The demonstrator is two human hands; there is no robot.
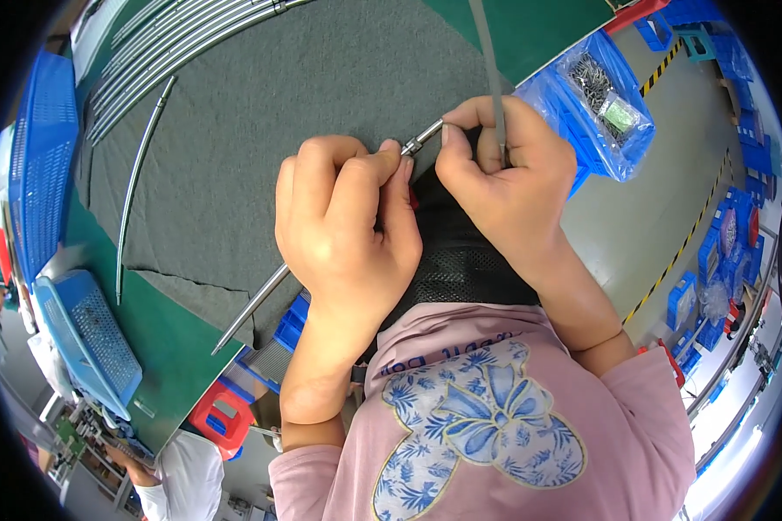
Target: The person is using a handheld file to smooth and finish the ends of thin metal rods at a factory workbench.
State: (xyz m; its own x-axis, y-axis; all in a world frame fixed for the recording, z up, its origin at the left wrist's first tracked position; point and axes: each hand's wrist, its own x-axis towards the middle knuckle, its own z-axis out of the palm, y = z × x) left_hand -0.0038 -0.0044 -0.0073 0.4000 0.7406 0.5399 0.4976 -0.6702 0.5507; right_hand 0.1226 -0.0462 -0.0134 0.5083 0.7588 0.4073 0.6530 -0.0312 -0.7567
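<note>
A slim metal rod (254, 306) lies slantwise in front of me, its lower left end sticking out past the table edge. My left hand (347, 213) is closed round it, thumb and fingertips pinching near a ringed joint (411, 148) toward its upper right end. At that end my right hand (517, 178) is closed too, with thumb and forefinger meeting at the tip. Whether a small separate piece sits between those fingertips I cannot make out. A grey strap (488, 61) hangs down across my right hand.
Several similar rods (178, 48) lie in a row at the far left of the grey cloth (321, 78), with one single rod (139, 187) apart. Blue baskets (87, 334) stand at left. A blue bin (636, 143) of small metal parts is at right. Another person (191, 473) is at lower left.
</note>
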